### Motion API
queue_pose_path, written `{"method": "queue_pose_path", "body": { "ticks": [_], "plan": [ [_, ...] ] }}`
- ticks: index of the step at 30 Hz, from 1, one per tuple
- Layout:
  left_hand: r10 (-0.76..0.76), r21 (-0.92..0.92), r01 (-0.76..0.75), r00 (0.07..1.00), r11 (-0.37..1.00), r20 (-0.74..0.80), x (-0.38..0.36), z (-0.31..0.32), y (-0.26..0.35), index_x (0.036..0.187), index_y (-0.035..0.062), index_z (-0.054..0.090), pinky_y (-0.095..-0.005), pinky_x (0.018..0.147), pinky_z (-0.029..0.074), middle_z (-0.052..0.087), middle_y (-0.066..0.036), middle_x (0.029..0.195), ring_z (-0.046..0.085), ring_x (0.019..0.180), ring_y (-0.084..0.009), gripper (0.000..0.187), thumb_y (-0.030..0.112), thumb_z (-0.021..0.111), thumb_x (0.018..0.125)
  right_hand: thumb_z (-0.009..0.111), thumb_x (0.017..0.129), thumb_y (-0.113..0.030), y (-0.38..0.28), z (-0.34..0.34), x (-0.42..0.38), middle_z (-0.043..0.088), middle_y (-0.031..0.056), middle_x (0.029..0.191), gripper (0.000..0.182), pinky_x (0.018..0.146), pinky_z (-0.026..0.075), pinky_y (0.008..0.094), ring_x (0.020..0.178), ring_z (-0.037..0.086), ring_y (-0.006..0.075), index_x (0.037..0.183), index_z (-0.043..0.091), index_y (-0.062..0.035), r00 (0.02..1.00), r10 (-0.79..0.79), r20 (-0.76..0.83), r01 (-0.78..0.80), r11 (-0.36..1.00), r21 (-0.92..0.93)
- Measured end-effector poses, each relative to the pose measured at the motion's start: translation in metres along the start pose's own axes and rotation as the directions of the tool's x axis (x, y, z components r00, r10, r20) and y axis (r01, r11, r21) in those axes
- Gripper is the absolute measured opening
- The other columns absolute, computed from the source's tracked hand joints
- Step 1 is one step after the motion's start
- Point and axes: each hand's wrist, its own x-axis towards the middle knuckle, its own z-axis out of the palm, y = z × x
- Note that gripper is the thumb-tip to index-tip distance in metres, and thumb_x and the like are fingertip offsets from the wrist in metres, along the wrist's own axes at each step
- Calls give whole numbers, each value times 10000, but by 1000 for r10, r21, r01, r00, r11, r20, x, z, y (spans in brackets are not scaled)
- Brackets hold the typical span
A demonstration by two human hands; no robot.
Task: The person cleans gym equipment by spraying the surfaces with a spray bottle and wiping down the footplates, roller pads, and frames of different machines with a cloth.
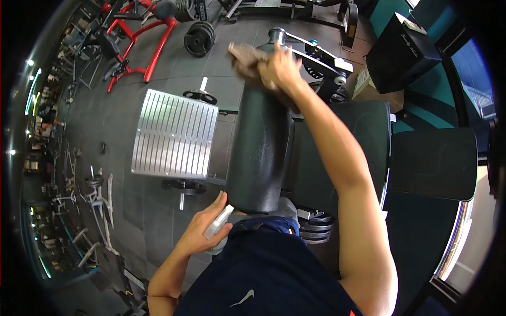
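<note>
My right hand [280,67] is closed on a brown cloth [246,60], pressed against the far end of a long black padded roller [259,142] on a gym machine. The loose part of the cloth hangs past the roller's left side and looks smeared by motion. Near the roller's close end, my left hand [203,229] wraps round a white spray bottle [219,222], of which mostly the pale top shows. The fingertips of that hand come right up to the roller's lower left edge.
Left of the roller is a slotted metal footplate [175,134] with weight plates [184,186] at its sides. A black bench pad [337,152] and a seat pad [435,163] extend right. A black speaker [403,52] stands back right; a red machine frame [153,52] stands back left.
</note>
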Motion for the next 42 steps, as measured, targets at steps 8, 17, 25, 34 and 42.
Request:
{"method": "queue_pose_path", "body": {
  "ticks": [8,17,25,34,42],
  "plan": [
    [61,-59,-69,991,996,-120,-8,13,-8,1483,-53,379,-394,1151,339,425,-293,1500,403,1416,-394,719,99,701,858,534,939,-304,41,-89,28,669,202,797,400,675,514,417,701,635,313,827,690,47,921,206,-330,36,800,599],
    [109,-37,-114,987,993,-116,-6,14,-19,1482,-42,377,-400,1125,382,407,-327,1489,420,1384,-433,731,122,688,841,653,885,-404,-33,-155,-85,530,225,1266,543,942,470,459,1137,556,338,1304,601,-62,965,-263,-23,244,857,454],
    [19,-95,-28,995,995,-95,-5,10,-5,1473,-50,402,-384,1156,328,389,-311,1514,384,1420,-413,729,90,704,824,565,940,-460,-33,-2,-51,216,205,1629,479,1004,238,841,1455,151,573,1379,590,-269,993,-99,70,101,995,-22],
    [18,-164,-40,991,986,-129,-6,18,-14,1471,-62,399,-387,1155,331,388,-319,1511,386,1421,-402,732,78,702,820,606,912,-299,-9,36,-58,485,290,1404,577,1111,318,635,1368,396,477,1345,503,67,832,-458,-315,410,888,-209],
    [4,-96,-8,999,995,-42,1,4,-10,1453,-47,437,-386,1103,405,403,-327,1493,451,1364,-421,700,90,696,816,766,758,-269,-46,-20,-145,407,271,1491,677,1116,256,705,1408,314,538,1361,568,-35,906,-421,50,409,899,160]
  ]
}}
